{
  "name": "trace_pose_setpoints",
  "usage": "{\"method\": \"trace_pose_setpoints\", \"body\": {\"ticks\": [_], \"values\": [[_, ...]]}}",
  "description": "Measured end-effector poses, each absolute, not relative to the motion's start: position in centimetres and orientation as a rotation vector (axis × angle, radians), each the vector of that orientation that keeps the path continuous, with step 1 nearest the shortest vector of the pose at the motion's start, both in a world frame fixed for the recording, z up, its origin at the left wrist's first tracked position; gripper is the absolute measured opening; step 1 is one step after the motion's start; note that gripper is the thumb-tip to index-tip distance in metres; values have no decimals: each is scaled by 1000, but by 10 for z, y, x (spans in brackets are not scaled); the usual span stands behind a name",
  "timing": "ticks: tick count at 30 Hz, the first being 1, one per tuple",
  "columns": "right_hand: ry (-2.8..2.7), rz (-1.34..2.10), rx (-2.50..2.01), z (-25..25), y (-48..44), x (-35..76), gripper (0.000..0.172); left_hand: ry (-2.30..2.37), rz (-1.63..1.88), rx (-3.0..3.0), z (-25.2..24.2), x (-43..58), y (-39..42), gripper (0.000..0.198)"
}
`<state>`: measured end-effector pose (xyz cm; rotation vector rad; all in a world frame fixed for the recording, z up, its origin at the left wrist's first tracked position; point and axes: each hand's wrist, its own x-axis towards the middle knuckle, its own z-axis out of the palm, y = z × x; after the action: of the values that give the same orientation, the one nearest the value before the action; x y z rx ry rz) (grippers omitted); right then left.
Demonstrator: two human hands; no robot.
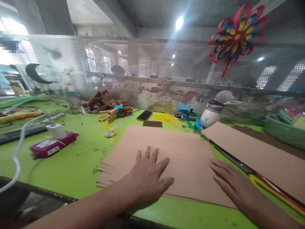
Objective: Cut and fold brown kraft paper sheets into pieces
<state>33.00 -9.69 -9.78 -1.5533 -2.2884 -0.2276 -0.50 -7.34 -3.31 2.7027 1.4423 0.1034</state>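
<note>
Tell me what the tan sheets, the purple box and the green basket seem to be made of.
Tan sheets: probably paper or thin card, matte, thin-edged and without glare. Purple box: likely hard plastic, fairly glossy, with even colour and crisp edges. Green basket: perhaps plastic, from its evenly coloured, textured wall; finish too blurred to tell.

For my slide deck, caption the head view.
Left hand spread on flat tan paper sheets, right hand at their edge.
</note>
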Motion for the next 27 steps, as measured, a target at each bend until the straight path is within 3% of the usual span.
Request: {"method": "trace_pose_setpoints", "body": {"ticks": [12,27], "values": [[-2332,-204,-1587,-99,-96,329,48,1230,122,2900,-20,24,-69,48],[-2317,-198,-1540,-106,-92,337,51,1201,309,2834,-41,32,-74,53]]}}
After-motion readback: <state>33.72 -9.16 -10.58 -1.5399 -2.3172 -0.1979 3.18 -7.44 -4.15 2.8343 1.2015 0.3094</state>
